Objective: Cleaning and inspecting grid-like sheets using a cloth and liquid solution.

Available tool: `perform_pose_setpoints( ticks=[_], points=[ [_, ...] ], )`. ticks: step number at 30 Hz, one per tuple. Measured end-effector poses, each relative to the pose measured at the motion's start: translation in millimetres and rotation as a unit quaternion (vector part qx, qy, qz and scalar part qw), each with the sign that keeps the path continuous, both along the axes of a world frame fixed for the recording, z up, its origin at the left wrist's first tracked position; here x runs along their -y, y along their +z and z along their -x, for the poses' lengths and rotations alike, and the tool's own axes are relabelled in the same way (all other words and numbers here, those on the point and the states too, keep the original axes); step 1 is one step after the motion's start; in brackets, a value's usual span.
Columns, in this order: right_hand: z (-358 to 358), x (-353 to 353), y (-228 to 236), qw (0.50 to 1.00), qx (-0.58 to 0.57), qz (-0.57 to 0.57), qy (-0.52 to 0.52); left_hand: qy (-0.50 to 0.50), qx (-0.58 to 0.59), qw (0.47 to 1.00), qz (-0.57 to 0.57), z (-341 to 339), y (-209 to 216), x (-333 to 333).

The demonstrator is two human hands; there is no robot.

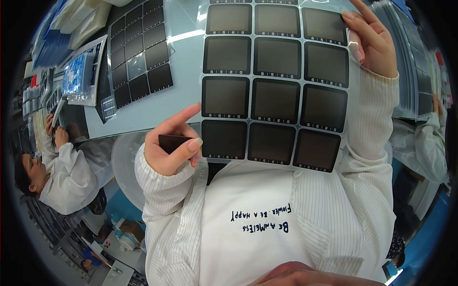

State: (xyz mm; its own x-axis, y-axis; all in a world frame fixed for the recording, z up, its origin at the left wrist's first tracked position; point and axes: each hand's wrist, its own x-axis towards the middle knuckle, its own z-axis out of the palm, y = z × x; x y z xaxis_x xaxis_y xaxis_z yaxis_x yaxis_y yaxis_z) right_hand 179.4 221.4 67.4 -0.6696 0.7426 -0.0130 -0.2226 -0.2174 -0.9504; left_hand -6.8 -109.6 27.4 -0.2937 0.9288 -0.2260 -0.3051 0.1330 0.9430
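Note:
A transparent sheet bearing rows of dark, rounded rectangular panels [276, 58] is held up in front of my chest. Each panel has a strip of small pale marks along its lower edge. My right hand [374, 43] pinches the sheet near its upper right corner. At the lower left edge, my left hand [172, 143] grips the sheet, thumb on the front and index finger stretched along the side. A small dark flat piece [171, 142] also lies in the left hand, partly covered by the thumb.
Another sheet of dark panels [138, 52], with one pale spot among them, lies on the light table [183, 62]. Stacked plastic sheets [76, 21] and a blue-wrapped pack [78, 74] stand left. More stacked sheets [398, 62] stand right. Co-workers [67, 176] sit at both sides.

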Motion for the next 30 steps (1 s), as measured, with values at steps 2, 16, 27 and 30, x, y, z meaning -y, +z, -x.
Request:
perform_pose_setpoints(
  ticks=[2,16,27,30],
  points=[
    [-2,-2,-3,1.000,-0.008,-0.014,0.016,0.001,0.003,1.000,0.004,0,-2,1],
    [12,11,-2,0.998,0.007,-0.061,-0.018,0.009,-0.023,1.000,0.016,-1,-5,4],
    [50,-23,-52,0.653,-0.627,0.081,0.418,0.006,-0.026,0.998,0.054,-1,-5,-3],
    [51,-24,-55,0.665,-0.611,0.087,0.420,0.009,-0.016,0.999,0.050,0,-9,-3]
  ],
)
